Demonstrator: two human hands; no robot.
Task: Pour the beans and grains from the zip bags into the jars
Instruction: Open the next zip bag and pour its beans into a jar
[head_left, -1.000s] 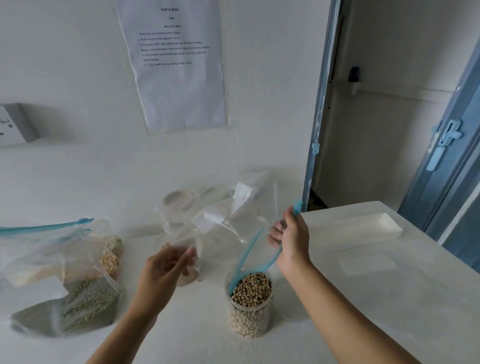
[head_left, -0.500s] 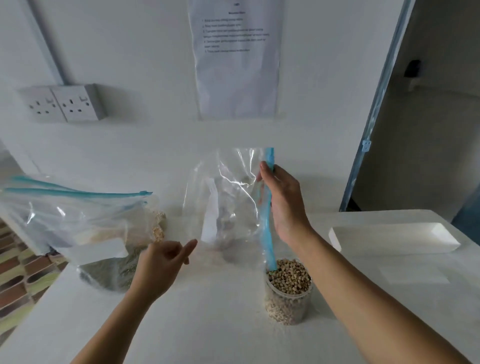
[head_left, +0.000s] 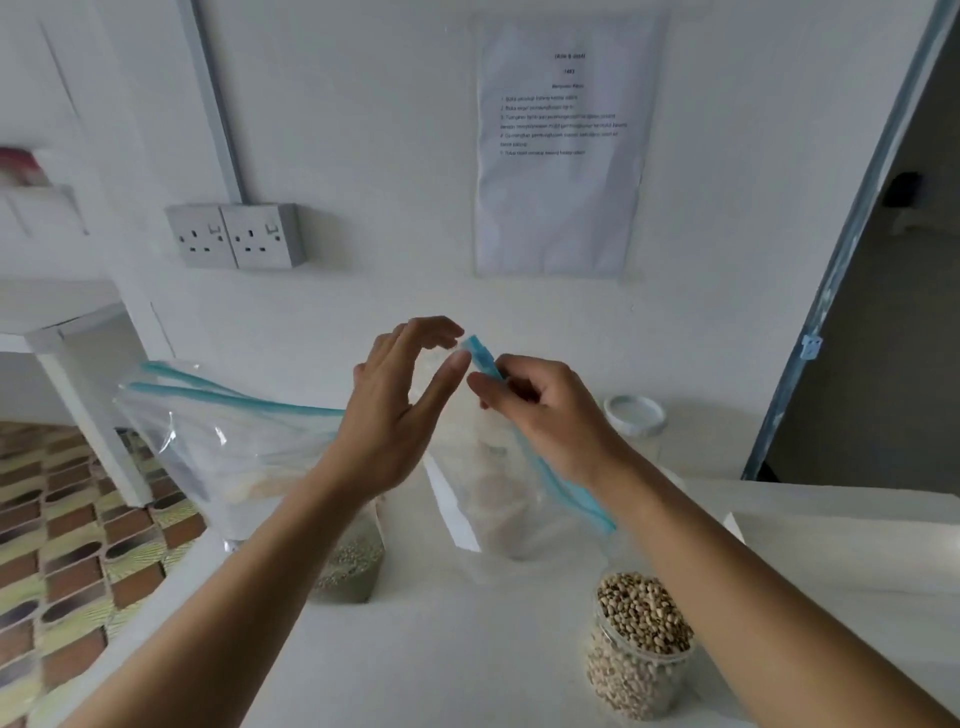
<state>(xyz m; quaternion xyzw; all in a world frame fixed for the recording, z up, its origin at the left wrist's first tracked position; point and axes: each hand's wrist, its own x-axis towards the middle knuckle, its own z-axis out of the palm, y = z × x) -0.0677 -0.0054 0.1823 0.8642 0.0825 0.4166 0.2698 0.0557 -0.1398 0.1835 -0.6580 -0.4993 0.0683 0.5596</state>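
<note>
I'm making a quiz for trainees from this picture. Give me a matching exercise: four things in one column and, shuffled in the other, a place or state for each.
Things:
1 jar
2 held bag
3 left bags
4 sockets

Places or states:
a on the wall
b pinched by the right hand
c full of beans, no lid on
d standing at the left of the table, grains inside

Pairs: 1c, 2b, 3d, 4a.
</note>
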